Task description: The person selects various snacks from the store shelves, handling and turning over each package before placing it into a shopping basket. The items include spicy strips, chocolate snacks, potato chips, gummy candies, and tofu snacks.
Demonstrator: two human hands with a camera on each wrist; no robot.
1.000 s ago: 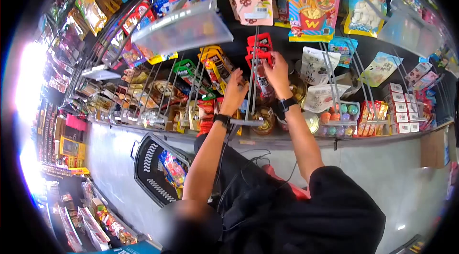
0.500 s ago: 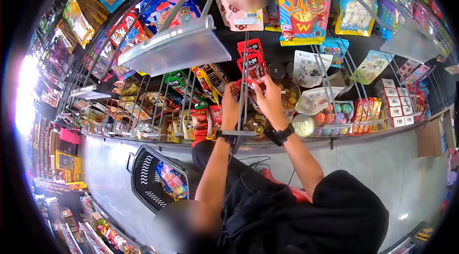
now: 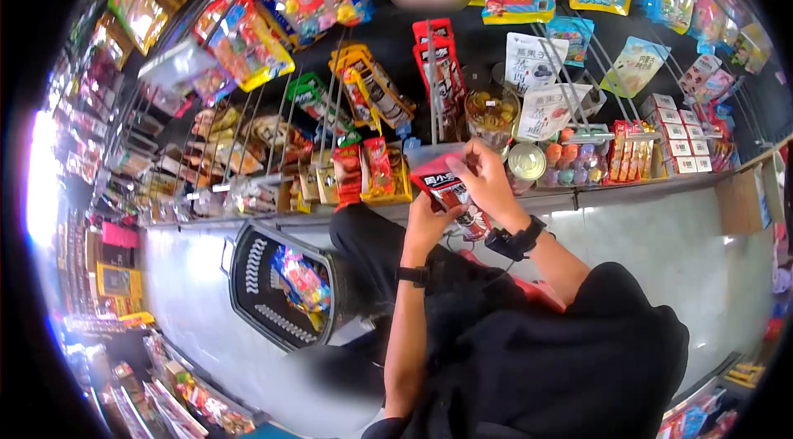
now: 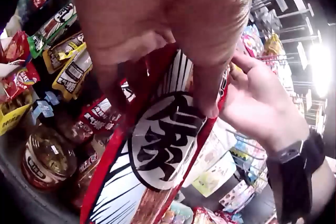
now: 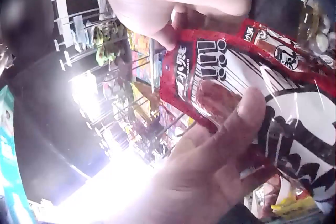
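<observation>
A red, black and white snack packet [image 3: 448, 189] is held between both hands in front of the shelf. The left hand [image 3: 424, 229] grips its lower left side. At the packet's upper right edge, the right hand [image 3: 489, 185] pinches it. In the left wrist view, the left hand's fingers [image 4: 210, 85] lie over the packet [image 4: 163, 150], with the right hand [image 4: 262, 100] at its far edge. The right wrist view shows the left thumb across the packet's front [image 5: 310, 124]. Similar red packets [image 3: 439, 63] hang on a hook behind.
Hanging hooks with yellow packets [image 3: 372, 88] and green packets [image 3: 318, 104] are left of the red ones. Jars [image 3: 492, 113] and a round tin [image 3: 527, 161] stand to the right. A black basket [image 3: 258, 270] containing a colourful bag [image 3: 301, 280] sits on the floor.
Both hands have moved back from the hook toward the body, bringing one red packet with them. It was among the hanging packets earlier. The head view has shifted as well.
</observation>
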